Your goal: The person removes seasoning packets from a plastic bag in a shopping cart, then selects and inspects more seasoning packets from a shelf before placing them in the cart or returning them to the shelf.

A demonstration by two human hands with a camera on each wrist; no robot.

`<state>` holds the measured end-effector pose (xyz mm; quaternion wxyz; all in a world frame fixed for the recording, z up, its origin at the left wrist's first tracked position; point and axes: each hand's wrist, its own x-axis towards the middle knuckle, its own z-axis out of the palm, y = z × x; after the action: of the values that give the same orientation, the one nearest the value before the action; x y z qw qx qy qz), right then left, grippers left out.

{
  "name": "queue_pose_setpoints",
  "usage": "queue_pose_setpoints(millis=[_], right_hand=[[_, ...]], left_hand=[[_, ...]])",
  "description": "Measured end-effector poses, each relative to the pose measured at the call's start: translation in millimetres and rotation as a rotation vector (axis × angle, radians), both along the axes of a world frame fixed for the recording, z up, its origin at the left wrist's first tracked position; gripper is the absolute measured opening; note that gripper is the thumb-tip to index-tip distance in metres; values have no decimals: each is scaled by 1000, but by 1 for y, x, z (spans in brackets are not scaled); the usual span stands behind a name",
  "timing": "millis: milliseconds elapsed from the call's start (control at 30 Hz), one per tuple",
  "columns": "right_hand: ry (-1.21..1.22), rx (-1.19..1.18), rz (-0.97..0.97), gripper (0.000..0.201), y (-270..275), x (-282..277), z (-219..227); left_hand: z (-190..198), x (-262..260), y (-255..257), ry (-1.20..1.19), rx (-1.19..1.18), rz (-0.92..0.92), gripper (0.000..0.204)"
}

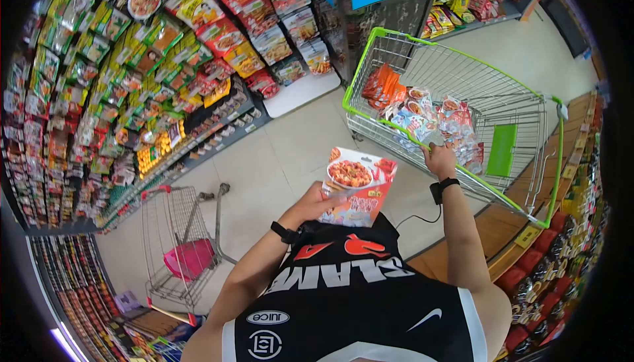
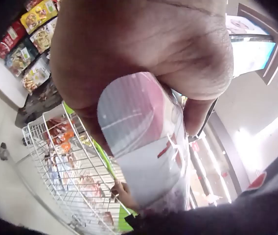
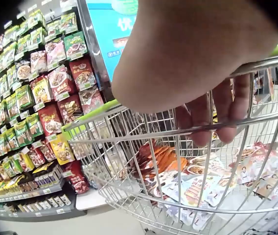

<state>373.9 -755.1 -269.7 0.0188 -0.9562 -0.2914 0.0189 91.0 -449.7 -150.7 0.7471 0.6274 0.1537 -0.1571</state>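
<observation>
With left hand [image 1: 306, 204], pinching food pouch [image 1: 360, 194] by its side; with right hand [image 1: 441, 162], clasping shopping cart [image 1: 503, 151]; ideally squeezing gently, steadying cart, lowering pouch flat onto packets [image 1: 419, 121].

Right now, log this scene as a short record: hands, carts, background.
Left hand: holds a red-and-white plastic food pouch
Right hand: grips the side rim of a green-trimmed metal wire cart
Cart contents: orange plastic packets beside red-and-white printed packets
Red-trimmed metal wire cart: holds a bright pink object
Head view, upper left: rows of colourful plastic packets
</observation>
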Motion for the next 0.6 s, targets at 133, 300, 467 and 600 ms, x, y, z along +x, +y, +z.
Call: queue_pose_setpoints(millis=[133,300,467,600], right_hand=[[137,-68,-73,47,-13,-2,15],[174,-56,-112,44,-35,-11,4],[125,7,-123,38,-39,-25,5],[110,13,-111,38,-45,-36,-5]], left_hand=[[-19,9,-11,-18,-12,-131,33],[-26,30,-19,40,-29,-252,38],[-24,54,-36,72,-97,-305,38],[-27,59,-57,-33,-47,-296,37]])
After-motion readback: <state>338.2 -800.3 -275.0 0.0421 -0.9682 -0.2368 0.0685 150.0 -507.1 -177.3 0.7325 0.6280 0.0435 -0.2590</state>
